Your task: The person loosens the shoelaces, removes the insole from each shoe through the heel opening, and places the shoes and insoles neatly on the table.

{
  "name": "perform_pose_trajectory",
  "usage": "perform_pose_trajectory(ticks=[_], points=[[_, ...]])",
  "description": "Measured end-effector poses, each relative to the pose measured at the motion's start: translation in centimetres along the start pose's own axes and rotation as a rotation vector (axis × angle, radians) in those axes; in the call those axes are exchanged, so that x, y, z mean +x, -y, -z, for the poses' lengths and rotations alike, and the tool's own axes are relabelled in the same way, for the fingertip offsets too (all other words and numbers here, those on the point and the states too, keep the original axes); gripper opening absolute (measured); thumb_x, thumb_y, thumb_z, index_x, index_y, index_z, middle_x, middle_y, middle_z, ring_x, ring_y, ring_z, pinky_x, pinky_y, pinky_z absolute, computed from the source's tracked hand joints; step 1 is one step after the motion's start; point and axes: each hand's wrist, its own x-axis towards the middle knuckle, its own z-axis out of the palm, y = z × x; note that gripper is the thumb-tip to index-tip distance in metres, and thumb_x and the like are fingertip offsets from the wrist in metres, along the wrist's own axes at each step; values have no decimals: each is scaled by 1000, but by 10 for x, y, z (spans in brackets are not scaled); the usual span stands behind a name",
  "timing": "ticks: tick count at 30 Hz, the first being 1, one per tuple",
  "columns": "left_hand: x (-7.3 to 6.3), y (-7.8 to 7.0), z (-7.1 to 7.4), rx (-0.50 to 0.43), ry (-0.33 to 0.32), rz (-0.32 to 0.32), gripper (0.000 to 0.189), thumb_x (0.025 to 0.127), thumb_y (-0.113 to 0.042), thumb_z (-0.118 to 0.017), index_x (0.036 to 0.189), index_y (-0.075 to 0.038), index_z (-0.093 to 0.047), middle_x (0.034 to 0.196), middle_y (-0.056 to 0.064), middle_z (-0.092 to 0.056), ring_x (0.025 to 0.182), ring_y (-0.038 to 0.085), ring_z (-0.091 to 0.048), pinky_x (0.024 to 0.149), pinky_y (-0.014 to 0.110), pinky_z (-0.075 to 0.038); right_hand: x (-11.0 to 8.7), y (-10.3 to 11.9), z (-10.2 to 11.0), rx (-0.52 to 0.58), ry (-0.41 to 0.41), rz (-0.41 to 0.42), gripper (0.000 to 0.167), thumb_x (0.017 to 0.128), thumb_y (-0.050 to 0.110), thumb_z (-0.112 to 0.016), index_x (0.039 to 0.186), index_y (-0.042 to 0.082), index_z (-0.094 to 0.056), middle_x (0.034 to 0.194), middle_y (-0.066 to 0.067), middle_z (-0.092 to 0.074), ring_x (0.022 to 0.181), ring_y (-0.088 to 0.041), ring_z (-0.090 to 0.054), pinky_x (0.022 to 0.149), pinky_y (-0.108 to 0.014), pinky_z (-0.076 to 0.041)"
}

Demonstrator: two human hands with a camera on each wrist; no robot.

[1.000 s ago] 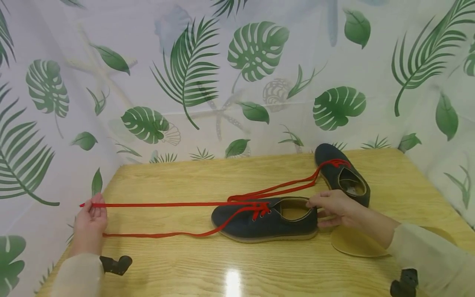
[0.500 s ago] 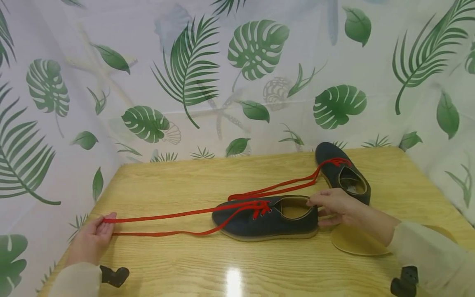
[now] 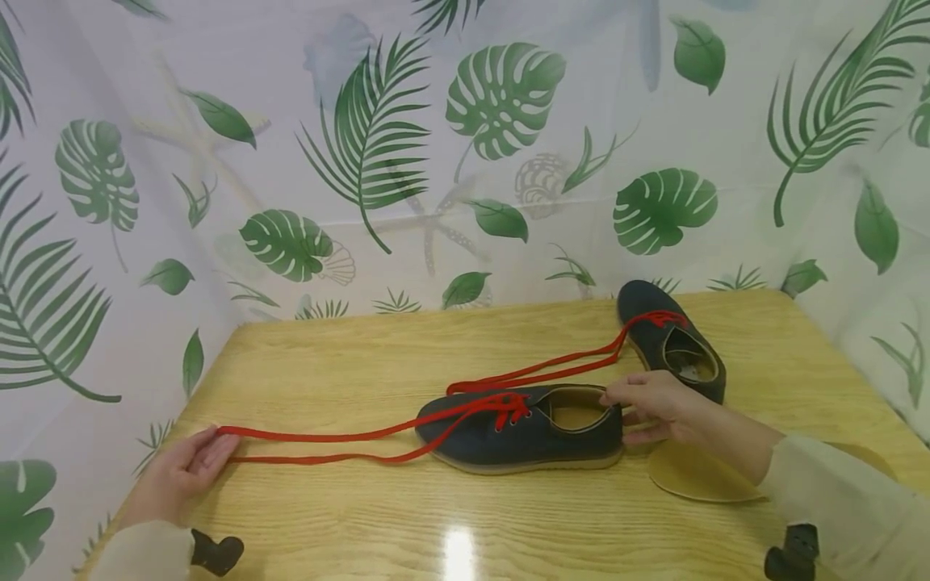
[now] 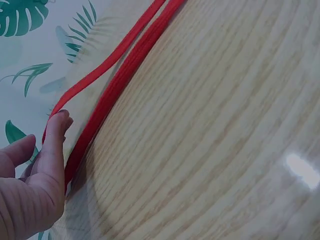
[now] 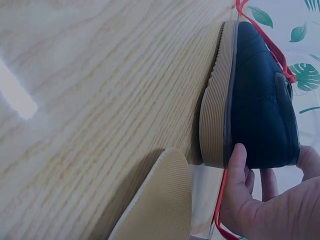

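- While the leaf-print cloth [image 3: 276, 161] stood upright behind and beside the work, the wood-grain table [image 3: 334, 524] carried both shoes. The bright reflection at its front marked a glossy surface; a shoe released off balance could have slid there.
- The near shoe [image 3: 501, 445] lay sole down right of the table's middle, toe to the left. A hard pull on its laces would likely have skewed it if the heel grip loosened.
- The far shoe [image 3: 652, 345] stood behind the near shoe's heel, toe pointing away. No hand held it; a knock from the right hand could have shifted it.
- The tan insole-shaped piece [image 3: 705, 476] lay on the table near the near shoe's heel, partly hidden by the right sleeve [image 3: 828, 484]. A low sweep of that arm could have dragged it.
- The right hand [image 3: 657, 407] gripped the near shoe's heel, its digits closed around the collar and back.
- The left hand [image 3: 190, 466] had its fingers extended and thumb apart, the upper lace strand crossing the fingertips. With no pinch visible, the strand could have slipped off.
- The near shoe's laces [image 3: 312, 437] ran leftward to the left hand as two separate strands.
- The far shoe's laces [image 3: 621, 337] reached toward the near shoe's toe; contact could not be told. Crossing strands could have caused a tangle.
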Motion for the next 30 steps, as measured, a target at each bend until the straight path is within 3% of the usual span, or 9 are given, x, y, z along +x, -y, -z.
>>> perform_pose_trajectory(ticks=[5,10,16,24,30], points=[[0,3,-6,58,119,43,46,101,-16,-36,84,15,-65,87,31,-67,87,35,-69,95,29,-47,0,1,1,-14,-8,7,20,92,24,-57,97,9,-70,118,-9,-55,98,-24,-57,74,-40,-57],[3,16,-29,157,218,50,37,100,-14,-42,90,13,-64,95,27,-68,92,31,-69,96,27,-46,0,1,2,-14,-10,11,19,92,25,-58,96,10,-70,116,-8,-55,96,-23,-57,74,-39,-57],[6,33,-50,297,238,17,34,101,-14,-42,92,6,-67,96,21,-70,93,26,-69,93,28,-49,0,-1,-1,6,-1,11,17,92,24,-59,92,11,-70,100,2,-61,89,-17,-60,75,-39,-57],[9,58,-73,449,258,24,30,101,-15,-44,94,-1,-69,99,16,-71,95,22,-69,91,26,-49,-2,-4,-1,-9,-4,12,18,93,24,-58,94,10,-69,114,-7,-58,105,-29,-56,75,-40,-57],[10,72,-88,554,297,38,32,102,-18,-42,97,-3,-70,100,13,-71,95,20,-69,89,26,-51,-1,-3,0,-8,-5,19,18,93,24,-58,94,10,-69,111,-6,-60,101,-25,-58,75,-40,-57]])
